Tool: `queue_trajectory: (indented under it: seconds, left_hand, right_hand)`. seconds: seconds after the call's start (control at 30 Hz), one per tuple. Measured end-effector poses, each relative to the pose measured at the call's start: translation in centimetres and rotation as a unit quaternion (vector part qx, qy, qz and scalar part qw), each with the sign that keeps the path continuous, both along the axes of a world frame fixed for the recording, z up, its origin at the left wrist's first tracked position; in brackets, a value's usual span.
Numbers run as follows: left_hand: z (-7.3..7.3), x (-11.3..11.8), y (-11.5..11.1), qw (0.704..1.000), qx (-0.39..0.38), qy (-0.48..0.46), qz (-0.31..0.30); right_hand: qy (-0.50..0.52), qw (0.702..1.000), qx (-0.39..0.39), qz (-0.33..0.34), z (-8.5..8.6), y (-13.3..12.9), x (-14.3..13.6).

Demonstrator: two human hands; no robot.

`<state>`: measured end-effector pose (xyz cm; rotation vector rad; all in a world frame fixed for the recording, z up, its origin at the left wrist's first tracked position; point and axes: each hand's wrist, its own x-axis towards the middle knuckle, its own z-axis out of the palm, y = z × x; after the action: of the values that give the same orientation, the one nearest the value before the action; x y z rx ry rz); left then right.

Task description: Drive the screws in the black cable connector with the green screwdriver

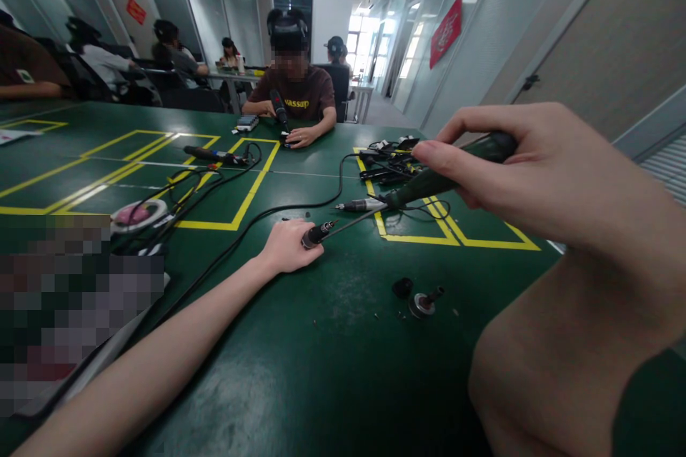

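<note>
My right hand grips the dark green handle of a screwdriver, whose long thin shaft points left and down. Its tip reaches the end of a black cylindrical tool. Around that tool my left hand is closed, resting on the green table. Just beyond the shaft lies a grey and black pen-like tool. Nearer to me are a small black part and a round metal part with a short stem, with several tiny pieces beside them.
Black cables and tools lie within yellow tape at the right. A roll of tape, a black cable and a corded tool are at the left. Across the table a person handles a dark tool.
</note>
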<state>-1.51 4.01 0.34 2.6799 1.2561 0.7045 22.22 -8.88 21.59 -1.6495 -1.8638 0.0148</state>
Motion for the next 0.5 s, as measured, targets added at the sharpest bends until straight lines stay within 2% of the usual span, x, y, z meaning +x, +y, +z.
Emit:
queue_trajectory:
  seconds: [0.1,0.23,0.5]
  left_hand:
    - [-0.07,0.00,0.04,1.000,0.004,0.001,0.002]
    - [-0.20,0.10,0.06,1.000,0.010,0.004,0.004]
    - [-0.23,0.03,0.05,1.000,0.009,0.002,0.005]
  right_hand:
    - [0.008,0.999,0.010,0.031,0.04,-0.15,-0.04]
    - [-0.033,0.997,0.042,0.051,0.20,-0.42,0.10]
    - [-0.031,0.999,-0.002,-0.008,0.24,0.04,-0.15]
